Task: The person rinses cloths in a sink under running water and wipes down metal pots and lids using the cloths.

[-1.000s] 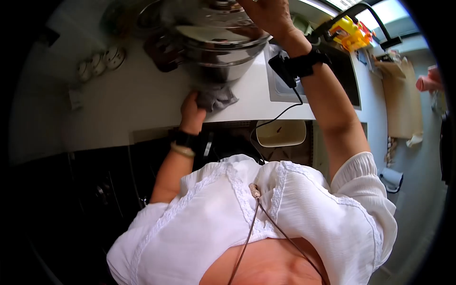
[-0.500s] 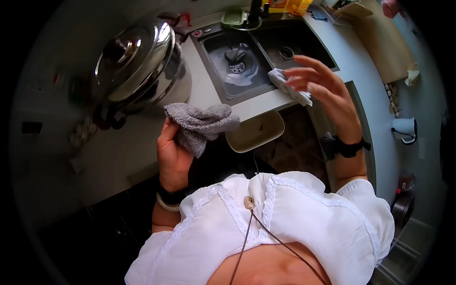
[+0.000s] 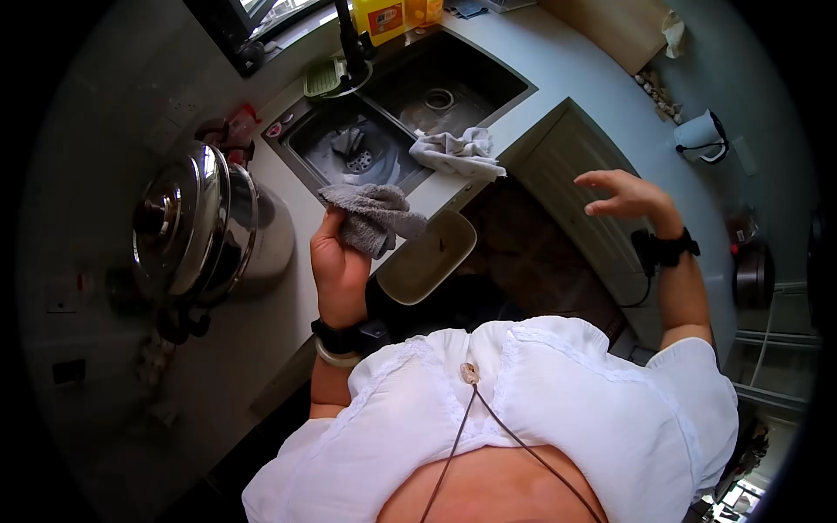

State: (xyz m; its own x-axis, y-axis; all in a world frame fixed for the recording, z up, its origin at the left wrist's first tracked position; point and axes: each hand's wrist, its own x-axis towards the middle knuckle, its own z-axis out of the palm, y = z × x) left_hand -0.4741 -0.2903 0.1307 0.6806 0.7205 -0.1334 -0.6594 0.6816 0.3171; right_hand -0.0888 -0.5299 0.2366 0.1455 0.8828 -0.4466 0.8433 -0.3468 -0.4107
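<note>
A bunched grey towel [image 3: 373, 218] is gripped in my left hand [image 3: 340, 275], just in front of the sink's near edge. My right hand [image 3: 626, 193] hangs in the air at the right with fingers apart and nothing in them. A pale cloth [image 3: 458, 152] lies crumpled over the front rim of the double sink [image 3: 410, 131], left of my right hand. Below the towel stands a beige rectangular basin [image 3: 427, 261] with a small dark thing inside.
On the left counter stands a large lidded steel pot [image 3: 253, 231]. A black faucet [image 3: 350, 48], a green dish [image 3: 324, 78] and a yellow bottle [image 3: 380, 19] line the sink's back. A white kettle [image 3: 700, 138] and garlic bulbs [image 3: 658, 96] sit at the right.
My view has turned toward the right. My right hand has moved away from the pale cloth, which now lies more spread on the sink rim. The grey towel stays in my left hand.
</note>
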